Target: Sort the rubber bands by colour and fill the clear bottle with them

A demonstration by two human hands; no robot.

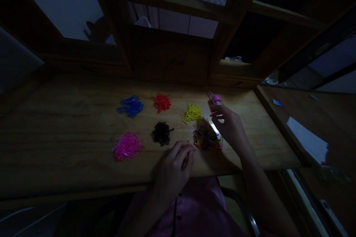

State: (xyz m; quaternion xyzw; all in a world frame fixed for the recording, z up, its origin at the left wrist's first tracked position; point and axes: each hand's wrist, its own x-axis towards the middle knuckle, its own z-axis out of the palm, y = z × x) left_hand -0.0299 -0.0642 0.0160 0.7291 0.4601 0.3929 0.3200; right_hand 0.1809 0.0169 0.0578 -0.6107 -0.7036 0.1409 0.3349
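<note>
In dim light, my right hand (228,122) is wrapped round a small flashlight with a pink end (216,99) and a wrist loop. Its beam falls on the wooden table and a mixed pile of small rubber bands (206,139), mainly black, red and yellow. Just left of that pile, my left hand (178,159) rests low over the table, thumb and fingers pinched together. A small red rubber band (188,142) shows in part at its fingertips. Above the mixed pile lies a yellow pile (191,113). A black pile (161,133) is beyond my left hand.
Farther left are a blue pile (130,106), a red pile (161,103) and a pink pile (127,146) of bands. A wooden shelf frame (172,55) stands along the table's back. White paper (307,140) lies on a lower surface at right.
</note>
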